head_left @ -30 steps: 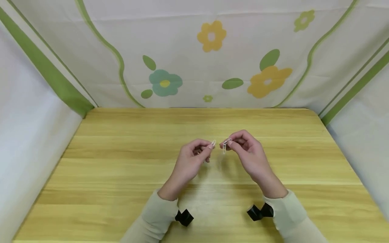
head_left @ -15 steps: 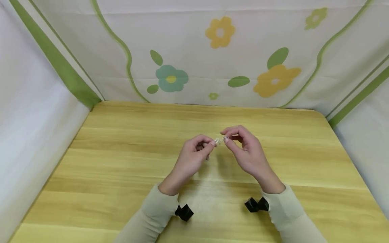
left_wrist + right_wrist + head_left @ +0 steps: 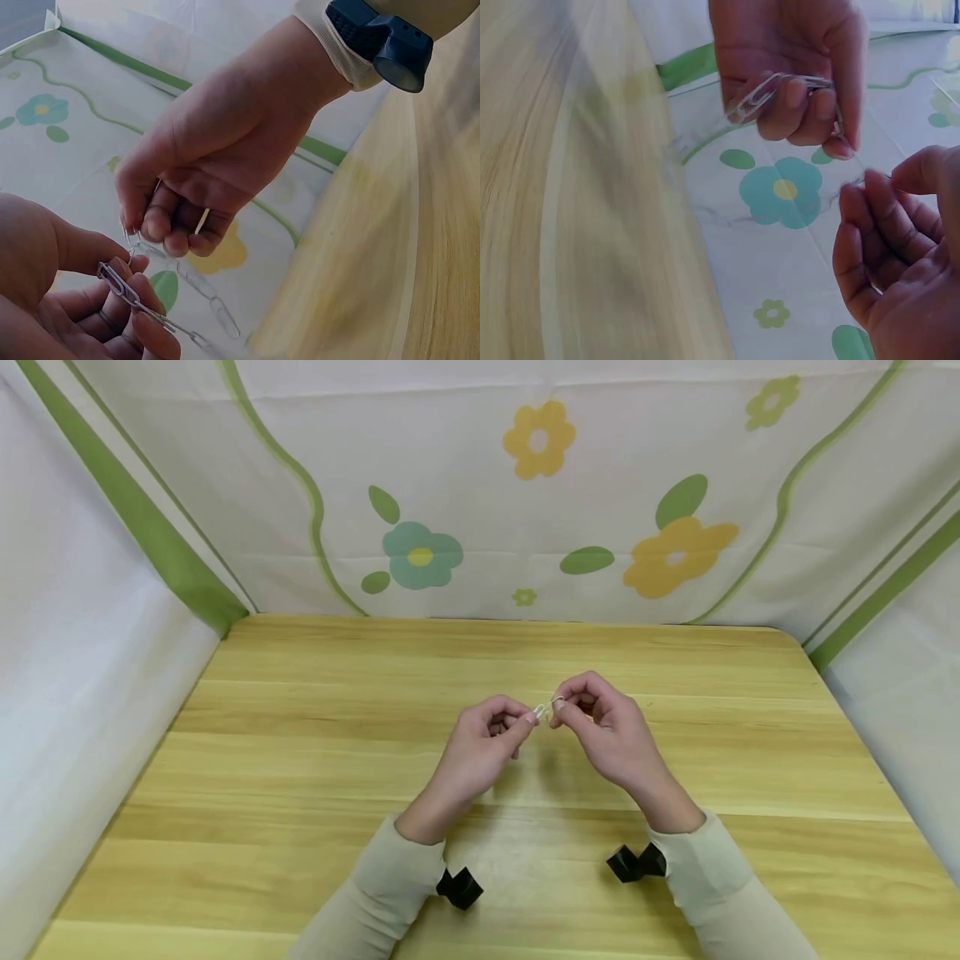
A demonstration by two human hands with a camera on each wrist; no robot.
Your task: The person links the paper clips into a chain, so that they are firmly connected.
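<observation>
Just above the table, both hands face each other at mid-height in the head view. My left hand [image 3: 480, 739] pinches a pale paper clip [image 3: 538, 711] between thumb and index finger. In the left wrist view, a chain of linked paper clips [image 3: 116, 283] drapes across that hand's fingers. My right hand [image 3: 607, 731] pinches another paper clip [image 3: 557, 699]. From it a second chain of clips [image 3: 221, 311] dangles, blurred, in the left wrist view. Where the two clips come close, I cannot tell whether they are hooked together.
Under the hands is a wood-grain table [image 3: 300, 760]. A white cloth with printed flowers [image 3: 465, 468] stands along its far edge, and pale cloth sides flank it. A black wrist camera [image 3: 461, 887] sits at the left cuff, another wrist camera [image 3: 636, 863] at the right.
The fingertips and their clips have come closer together, narrowing the gap seen a second ago. The right hand's clip now points toward the left one. The head view has shifted slightly.
</observation>
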